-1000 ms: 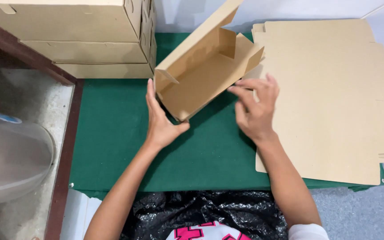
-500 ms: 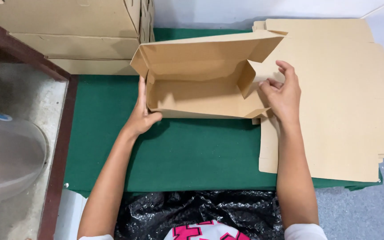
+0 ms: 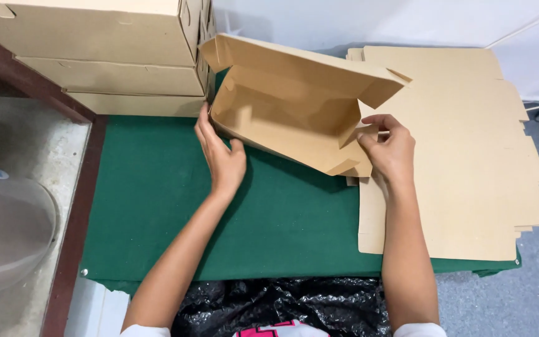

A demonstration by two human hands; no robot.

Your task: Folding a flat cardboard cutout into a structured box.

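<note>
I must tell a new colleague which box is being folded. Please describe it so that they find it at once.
On the green mat, between stacked closed cartons and flat cardboard sheets, lies an open brown box. Both hands grip its ends; only it has its lid raised.

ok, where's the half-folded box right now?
In the head view, the box sits upper centre on the green mat, between the left hand and right hand, beside the box stack and the flat sheets.

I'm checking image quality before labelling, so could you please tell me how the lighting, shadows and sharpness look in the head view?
Head view: even, soft light, no glare; the left hand casts a faint shadow on the green mat; cardboard box and right hand are sharp.
</note>
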